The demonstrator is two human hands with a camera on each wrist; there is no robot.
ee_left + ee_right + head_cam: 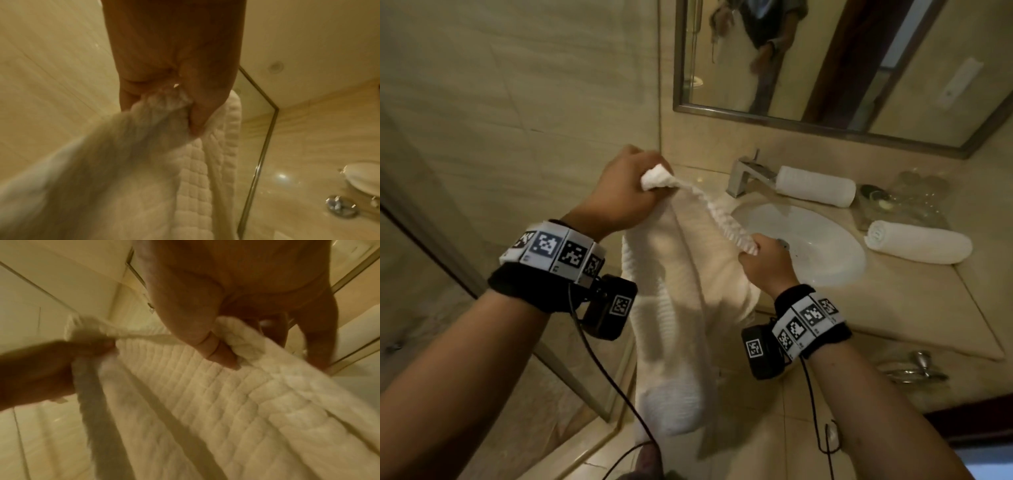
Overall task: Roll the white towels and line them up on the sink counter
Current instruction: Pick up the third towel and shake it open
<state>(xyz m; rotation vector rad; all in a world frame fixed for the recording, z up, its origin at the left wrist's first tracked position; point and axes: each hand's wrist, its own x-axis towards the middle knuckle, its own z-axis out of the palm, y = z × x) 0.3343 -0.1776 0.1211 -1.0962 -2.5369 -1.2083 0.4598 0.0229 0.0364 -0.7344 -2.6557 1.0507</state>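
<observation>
Hanging slack below both hands, towel (681, 308) pinched at top edge: left hand (619, 192) bunching one corner, right hand (763, 260) the other. Long axis straight down; counter (914, 294) beyond and right of right hand, nearer that hand.

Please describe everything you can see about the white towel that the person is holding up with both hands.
The white towel is unrolled and hangs in front of the sink counter, off every surface. Its cloth looks thick, with a quilted pattern of small squares. The left hand grips one bunched top corner; the right hand pinches the top edge further along, so this edge stretches between them. The rest drops in long folds toward the floor. Nothing else touches it.
</observation>
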